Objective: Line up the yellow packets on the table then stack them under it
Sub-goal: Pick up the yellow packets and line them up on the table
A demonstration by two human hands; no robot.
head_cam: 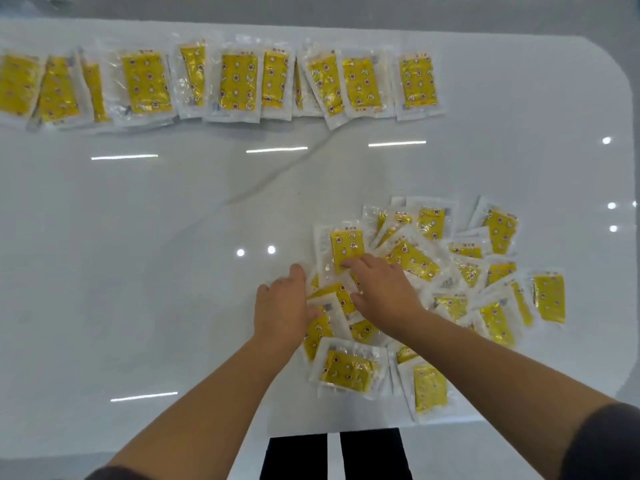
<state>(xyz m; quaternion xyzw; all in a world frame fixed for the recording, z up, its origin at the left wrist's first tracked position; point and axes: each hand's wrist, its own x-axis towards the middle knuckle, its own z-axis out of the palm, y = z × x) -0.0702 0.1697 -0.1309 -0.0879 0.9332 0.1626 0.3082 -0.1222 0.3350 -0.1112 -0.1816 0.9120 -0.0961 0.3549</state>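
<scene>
Left hand [280,306] braces the heap of yellow clear-plastic packets [415,258], grip hidden; right hand [381,289] lays flat fingers [351,263] on one packet [346,242], probably to slide it out.

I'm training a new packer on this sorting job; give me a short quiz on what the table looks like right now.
1. True or false: the lined-up row of yellow packets lies along the table's far side.
2. Whose fingers lie on the pile's top-left packet: A left hand, B right hand?
3. Fill in: the loose pile lies on the person's ___ side.
Key: 1 true; 2 B; 3 right.
</scene>
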